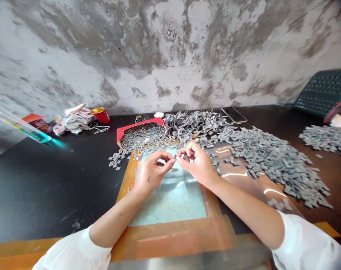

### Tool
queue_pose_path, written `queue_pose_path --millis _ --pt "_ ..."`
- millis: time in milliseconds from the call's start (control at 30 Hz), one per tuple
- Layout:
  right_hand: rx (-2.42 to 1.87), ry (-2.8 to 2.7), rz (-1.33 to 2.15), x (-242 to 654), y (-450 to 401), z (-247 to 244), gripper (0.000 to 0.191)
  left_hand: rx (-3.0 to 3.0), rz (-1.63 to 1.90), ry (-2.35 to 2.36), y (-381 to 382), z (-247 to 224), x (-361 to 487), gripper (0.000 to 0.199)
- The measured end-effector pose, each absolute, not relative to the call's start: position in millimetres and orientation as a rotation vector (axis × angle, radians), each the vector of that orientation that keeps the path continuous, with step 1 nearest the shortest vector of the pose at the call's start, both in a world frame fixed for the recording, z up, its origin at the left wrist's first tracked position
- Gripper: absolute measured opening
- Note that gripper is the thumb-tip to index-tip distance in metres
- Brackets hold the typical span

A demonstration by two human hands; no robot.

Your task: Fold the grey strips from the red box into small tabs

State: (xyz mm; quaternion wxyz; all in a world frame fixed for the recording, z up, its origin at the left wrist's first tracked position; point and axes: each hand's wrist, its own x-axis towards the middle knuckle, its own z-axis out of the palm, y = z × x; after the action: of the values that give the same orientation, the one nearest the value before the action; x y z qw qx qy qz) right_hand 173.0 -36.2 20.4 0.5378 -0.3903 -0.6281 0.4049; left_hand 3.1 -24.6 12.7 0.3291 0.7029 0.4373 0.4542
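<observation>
White sleeves point(77, 250), seven and four o'clock; forearms point(114, 221) converge. Left hand point(154, 170) and right hand point(199, 163) pinch closed on a grey piece point(175, 156).

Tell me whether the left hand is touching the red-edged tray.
Apart. The head view shows it: the left hand is nearer the camera, with scattered small grey pieces visible between it and the red-edged tray.

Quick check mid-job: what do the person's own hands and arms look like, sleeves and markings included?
The left hand and right hand wear no gloves. A small dark mark shows near the left wrist. Both forearms are bare up to loose white sleeves, left and right.
</observation>
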Motion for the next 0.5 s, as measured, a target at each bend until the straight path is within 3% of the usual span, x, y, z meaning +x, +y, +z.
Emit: queue_pose_path --millis 500 --pt "-0.914 -1.474 0.957 174.0 -34.3 14.3 0.029 1.651 1.182 1.157 -20.7 3.2 2.0 0.020"
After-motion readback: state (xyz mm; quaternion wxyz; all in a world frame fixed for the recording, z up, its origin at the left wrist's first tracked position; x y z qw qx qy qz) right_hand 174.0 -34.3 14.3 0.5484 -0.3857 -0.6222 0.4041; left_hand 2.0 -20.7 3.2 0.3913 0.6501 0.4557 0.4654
